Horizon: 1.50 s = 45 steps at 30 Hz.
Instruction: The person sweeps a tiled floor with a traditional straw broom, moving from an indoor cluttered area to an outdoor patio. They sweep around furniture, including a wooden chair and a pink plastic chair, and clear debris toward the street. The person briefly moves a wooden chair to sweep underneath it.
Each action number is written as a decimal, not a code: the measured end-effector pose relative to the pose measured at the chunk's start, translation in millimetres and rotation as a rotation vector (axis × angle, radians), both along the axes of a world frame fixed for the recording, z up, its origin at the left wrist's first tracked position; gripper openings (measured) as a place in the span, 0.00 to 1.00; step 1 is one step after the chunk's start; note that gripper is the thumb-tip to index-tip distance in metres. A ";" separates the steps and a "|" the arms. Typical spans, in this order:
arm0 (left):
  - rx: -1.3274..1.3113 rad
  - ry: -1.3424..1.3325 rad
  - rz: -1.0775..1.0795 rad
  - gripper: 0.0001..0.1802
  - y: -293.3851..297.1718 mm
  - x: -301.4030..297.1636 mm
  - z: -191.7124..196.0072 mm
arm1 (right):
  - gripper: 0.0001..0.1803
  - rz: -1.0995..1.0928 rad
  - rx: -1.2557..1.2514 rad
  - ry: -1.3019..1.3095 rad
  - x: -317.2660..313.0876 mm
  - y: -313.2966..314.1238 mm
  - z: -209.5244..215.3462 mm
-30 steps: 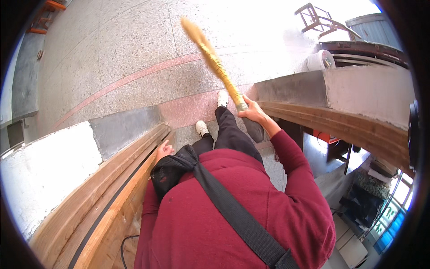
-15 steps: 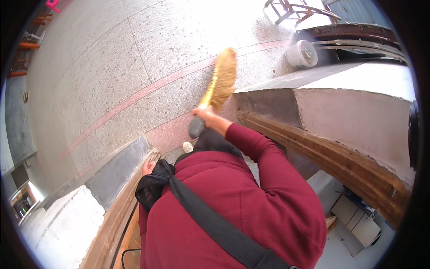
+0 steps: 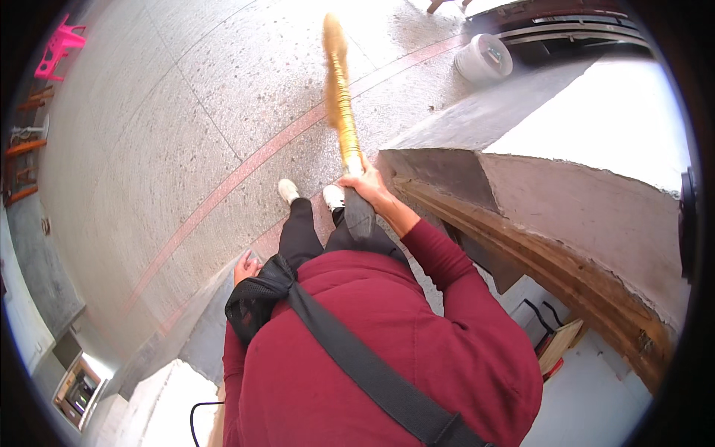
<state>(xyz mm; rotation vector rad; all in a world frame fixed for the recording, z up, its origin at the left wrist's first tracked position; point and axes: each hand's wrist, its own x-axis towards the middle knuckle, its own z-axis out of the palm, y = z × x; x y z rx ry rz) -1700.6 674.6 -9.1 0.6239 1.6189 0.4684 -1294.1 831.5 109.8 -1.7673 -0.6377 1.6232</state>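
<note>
My right hand (image 3: pixel 367 186) is wrapped round the grey end of a short straw broom (image 3: pixel 344 112). The broom is held out in front of my body, its golden bristles pointing away from me over the floor and slightly blurred. Yellow binding runs along its side. By my left hip, my left hand (image 3: pixel 246 267) hangs partly hidden beside a black mesh bag (image 3: pixel 257 302); its visible fingers are loosely apart and nothing shows in them.
A speckled floor (image 3: pixel 201 141) with a pinkish stripe spreads ahead. At right stand a white bucket (image 3: pixel 484 58) and a doorway wall (image 3: pixel 573 201) with a wooden frame (image 3: pixel 536 268). A pink plastic stool (image 3: pixel 59 48) is at far left. A black cable (image 3: pixel 195 421) lies at lower left.
I have stepped forward through the doorway, and both my shoes now show. The broom has swung a little left and turned edge-on. My left hand has come away from the door frame.
</note>
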 end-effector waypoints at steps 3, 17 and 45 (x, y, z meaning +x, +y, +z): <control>-0.071 -0.131 -0.002 0.27 30.6 -27.3 -39.9 | 0.47 -0.070 0.067 -0.315 17.0 1.0 -19.0; -0.019 0.140 -0.258 0.27 188.3 -132.2 26.4 | 0.35 -0.410 -0.110 -0.412 3.4 108.0 -224.7; 0.057 0.104 -0.077 0.26 180.8 -150.0 28.5 | 0.28 0.372 0.143 -0.032 -197.4 264.5 -40.9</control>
